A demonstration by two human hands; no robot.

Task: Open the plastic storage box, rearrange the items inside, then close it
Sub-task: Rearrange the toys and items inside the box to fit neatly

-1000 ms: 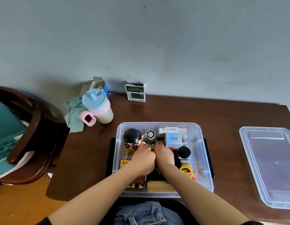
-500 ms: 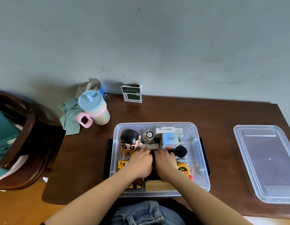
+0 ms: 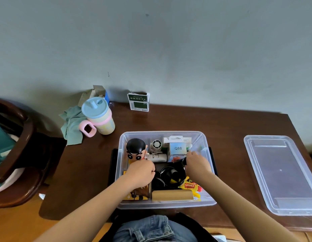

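The clear plastic storage box (image 3: 120, 173) stands open at the table's front, and its lid (image 3: 280, 173) lies flat to the right. Inside are a cartoon figure (image 3: 136, 151), a small fan (image 3: 157, 144), a Q88 box (image 3: 177, 148), a grey device (image 3: 157, 157), a coiled black cable (image 3: 170, 175), a Carmex tube (image 3: 190, 185) and a tan block (image 3: 171, 194). My left hand (image 3: 141, 172) is curled just below the figure's head, over its body. My right hand (image 3: 197, 165) grips a black round object (image 3: 184, 161) that it mostly hides.
A pastel lidded cup (image 3: 99, 116) with a pink handle, a green cloth (image 3: 73, 126) and a green carton (image 3: 138, 102) sit at the back of the dark wooden table (image 3: 230, 137). A wooden chair (image 3: 21, 145) stands at the left.
My hands were pressed together over the box's middle. They have moved apart, the left toward the figure, the right toward the box's right side, which uncovers the black cable.
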